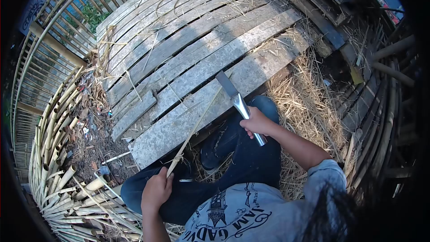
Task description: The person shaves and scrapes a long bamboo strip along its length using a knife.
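My left hand (pixel 156 189) is closed around the near end of a thin, pale bamboo strip (pixel 195 127). The strip slants away over the edge of the plank platform (pixel 179 110), its far end close to a blade; whether they touch I cannot tell. In my right hand (pixel 257 123), held above my knee, is a chopping knife (pixel 240 104) with a shiny tube-like metal handle and a dark, straight, blunt-ended blade. The blade points up and away over the front plank. My fingers wrap the handle, and its butt sticks out below them.
A short loose board (pixel 134 115) lies on the platform's left side. Cut bamboo poles (pixel 58 130) are piled at left beside a bamboo fence (pixel 56 47). Straw-like shavings (pixel 309 107) heap up at right, near stacked timber (pixel 313 11). More thin strips lie scattered on the planks.
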A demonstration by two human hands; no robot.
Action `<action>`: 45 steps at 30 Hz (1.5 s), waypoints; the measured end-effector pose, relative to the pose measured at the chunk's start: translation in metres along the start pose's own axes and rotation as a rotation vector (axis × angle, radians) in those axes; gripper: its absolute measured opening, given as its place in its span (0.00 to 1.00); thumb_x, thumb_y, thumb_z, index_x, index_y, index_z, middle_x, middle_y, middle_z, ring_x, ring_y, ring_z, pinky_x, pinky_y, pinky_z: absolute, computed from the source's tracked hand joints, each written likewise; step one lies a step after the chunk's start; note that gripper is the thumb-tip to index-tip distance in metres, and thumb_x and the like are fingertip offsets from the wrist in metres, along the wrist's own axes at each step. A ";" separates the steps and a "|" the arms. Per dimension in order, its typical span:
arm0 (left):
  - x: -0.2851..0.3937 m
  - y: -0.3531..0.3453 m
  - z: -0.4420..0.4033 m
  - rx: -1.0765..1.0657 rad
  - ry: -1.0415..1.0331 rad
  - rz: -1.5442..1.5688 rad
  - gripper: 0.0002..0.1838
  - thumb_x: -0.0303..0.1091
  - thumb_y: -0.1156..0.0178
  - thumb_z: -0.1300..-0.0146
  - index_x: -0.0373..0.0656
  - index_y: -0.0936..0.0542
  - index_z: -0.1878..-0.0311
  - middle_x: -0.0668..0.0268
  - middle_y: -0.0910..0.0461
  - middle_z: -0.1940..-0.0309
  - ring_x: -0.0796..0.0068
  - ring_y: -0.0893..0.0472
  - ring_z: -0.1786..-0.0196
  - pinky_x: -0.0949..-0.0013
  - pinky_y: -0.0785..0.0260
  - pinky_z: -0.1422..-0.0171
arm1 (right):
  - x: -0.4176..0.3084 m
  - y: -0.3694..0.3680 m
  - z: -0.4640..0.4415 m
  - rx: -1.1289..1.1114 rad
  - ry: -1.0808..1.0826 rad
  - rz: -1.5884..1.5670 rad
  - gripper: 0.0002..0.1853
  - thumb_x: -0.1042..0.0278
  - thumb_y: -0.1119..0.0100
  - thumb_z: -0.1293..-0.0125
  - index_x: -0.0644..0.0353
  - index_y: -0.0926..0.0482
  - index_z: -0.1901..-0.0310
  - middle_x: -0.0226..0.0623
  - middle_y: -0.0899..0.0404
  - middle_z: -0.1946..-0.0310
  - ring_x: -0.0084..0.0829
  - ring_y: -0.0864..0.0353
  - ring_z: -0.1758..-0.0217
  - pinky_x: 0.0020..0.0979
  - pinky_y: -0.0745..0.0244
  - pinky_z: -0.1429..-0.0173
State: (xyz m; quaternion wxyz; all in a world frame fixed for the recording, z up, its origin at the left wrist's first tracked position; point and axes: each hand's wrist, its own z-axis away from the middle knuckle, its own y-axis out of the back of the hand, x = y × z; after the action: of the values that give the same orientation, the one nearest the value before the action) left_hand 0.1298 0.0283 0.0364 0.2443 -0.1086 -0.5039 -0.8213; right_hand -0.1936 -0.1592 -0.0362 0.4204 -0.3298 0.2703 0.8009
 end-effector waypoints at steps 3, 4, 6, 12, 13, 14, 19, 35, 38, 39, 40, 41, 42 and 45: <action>0.000 -0.001 -0.002 0.026 0.003 0.010 0.13 0.38 0.47 0.30 0.36 0.30 0.64 0.43 0.24 0.77 0.37 0.23 0.67 0.42 0.33 0.62 | -0.005 0.026 -0.019 -0.096 -0.088 0.036 0.09 0.77 0.44 0.42 0.64 0.32 0.62 0.34 0.30 0.81 0.24 0.28 0.86 0.30 0.28 0.84; 0.001 0.000 -0.002 0.030 0.007 0.012 0.13 0.38 0.47 0.30 0.36 0.30 0.64 0.43 0.24 0.77 0.37 0.23 0.67 0.42 0.33 0.62 | -0.001 0.019 -0.024 -0.083 -0.095 -0.059 0.08 0.77 0.44 0.42 0.64 0.32 0.62 0.34 0.30 0.81 0.24 0.28 0.86 0.31 0.28 0.84; 0.004 0.002 -0.003 -0.013 0.032 0.015 0.13 0.38 0.47 0.30 0.36 0.30 0.64 0.43 0.24 0.77 0.37 0.23 0.67 0.42 0.33 0.62 | 0.003 -0.008 -0.019 -0.036 -0.115 -0.167 0.08 0.77 0.43 0.42 0.64 0.32 0.63 0.34 0.30 0.81 0.25 0.28 0.85 0.32 0.27 0.83; 0.007 0.004 -0.004 -0.025 0.032 0.023 0.13 0.37 0.47 0.30 0.36 0.30 0.64 0.43 0.24 0.77 0.36 0.23 0.66 0.42 0.33 0.62 | 0.000 0.017 -0.021 -0.079 -0.135 -0.041 0.08 0.76 0.44 0.41 0.66 0.31 0.62 0.34 0.30 0.81 0.24 0.28 0.86 0.31 0.28 0.83; 0.006 0.001 -0.004 -0.027 0.035 0.031 0.13 0.37 0.47 0.30 0.36 0.30 0.64 0.43 0.24 0.77 0.36 0.23 0.66 0.42 0.33 0.62 | 0.000 0.006 -0.018 -0.034 -0.097 -0.042 0.08 0.77 0.44 0.41 0.67 0.31 0.61 0.35 0.29 0.81 0.25 0.27 0.85 0.31 0.27 0.83; 0.004 0.001 -0.004 -0.023 0.025 0.042 0.13 0.37 0.47 0.30 0.36 0.30 0.64 0.43 0.24 0.77 0.36 0.23 0.66 0.42 0.33 0.62 | 0.001 -0.002 -0.016 0.012 -0.052 -0.048 0.08 0.78 0.45 0.41 0.67 0.31 0.61 0.36 0.28 0.81 0.26 0.26 0.85 0.32 0.26 0.83; 0.002 0.001 -0.006 -0.034 0.030 0.031 0.12 0.37 0.46 0.30 0.36 0.29 0.64 0.43 0.24 0.76 0.36 0.23 0.65 0.42 0.34 0.62 | 0.002 0.028 -0.027 0.007 -0.073 -0.005 0.08 0.77 0.43 0.44 0.67 0.30 0.64 0.35 0.28 0.81 0.25 0.27 0.86 0.29 0.28 0.83; 0.008 0.004 -0.007 -0.030 0.052 0.047 0.12 0.37 0.47 0.31 0.37 0.29 0.64 0.43 0.23 0.76 0.37 0.22 0.65 0.43 0.32 0.60 | 0.003 0.016 -0.024 -0.007 -0.130 -0.248 0.07 0.77 0.43 0.43 0.63 0.31 0.65 0.32 0.30 0.81 0.23 0.28 0.84 0.30 0.28 0.82; 0.001 0.001 -0.005 -0.029 0.053 0.049 0.12 0.38 0.47 0.30 0.37 0.28 0.63 0.43 0.22 0.75 0.37 0.22 0.64 0.43 0.31 0.60 | 0.008 -0.009 -0.012 -0.146 -0.185 -0.110 0.07 0.77 0.42 0.43 0.63 0.31 0.64 0.32 0.29 0.81 0.24 0.28 0.84 0.30 0.27 0.81; -0.002 0.001 -0.006 -0.023 0.024 0.047 0.12 0.38 0.47 0.30 0.37 0.28 0.63 0.43 0.22 0.75 0.38 0.22 0.64 0.43 0.31 0.59 | 0.007 -0.010 -0.009 -0.190 -0.217 -0.184 0.07 0.77 0.42 0.44 0.62 0.30 0.65 0.32 0.29 0.81 0.23 0.28 0.85 0.29 0.26 0.81; -0.002 0.002 -0.006 -0.014 0.028 0.049 0.12 0.38 0.47 0.30 0.37 0.28 0.63 0.43 0.22 0.75 0.38 0.22 0.64 0.43 0.31 0.59 | 0.000 -0.001 -0.011 -0.179 -0.194 -0.138 0.07 0.77 0.42 0.44 0.62 0.30 0.65 0.32 0.29 0.81 0.23 0.28 0.84 0.29 0.27 0.81; 0.000 0.004 -0.007 -0.020 0.029 0.065 0.12 0.38 0.47 0.30 0.37 0.28 0.63 0.43 0.22 0.74 0.38 0.22 0.64 0.43 0.31 0.59 | -0.008 0.010 -0.013 -0.168 -0.172 -0.088 0.07 0.78 0.42 0.44 0.62 0.30 0.65 0.32 0.29 0.81 0.23 0.28 0.84 0.29 0.27 0.81; 0.002 0.004 -0.006 -0.031 0.033 0.082 0.12 0.38 0.47 0.30 0.37 0.28 0.63 0.43 0.22 0.74 0.38 0.21 0.64 0.43 0.31 0.59 | -0.004 0.013 -0.020 -0.088 -0.124 -0.153 0.08 0.78 0.42 0.44 0.63 0.31 0.65 0.32 0.29 0.81 0.23 0.28 0.84 0.28 0.28 0.82; 0.001 0.000 -0.010 -0.009 0.030 0.068 0.12 0.37 0.47 0.30 0.37 0.28 0.62 0.43 0.22 0.74 0.38 0.21 0.65 0.43 0.31 0.60 | 0.013 -0.015 -0.023 -0.003 -0.139 -0.166 0.07 0.79 0.43 0.44 0.63 0.30 0.65 0.33 0.29 0.80 0.23 0.28 0.84 0.29 0.28 0.82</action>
State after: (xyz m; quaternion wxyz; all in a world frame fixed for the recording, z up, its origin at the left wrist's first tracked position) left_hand 0.1295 0.0193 0.0322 0.2789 -0.1145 -0.4928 -0.8163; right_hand -0.1796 -0.1614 -0.0627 0.5023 -0.2953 0.2109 0.7848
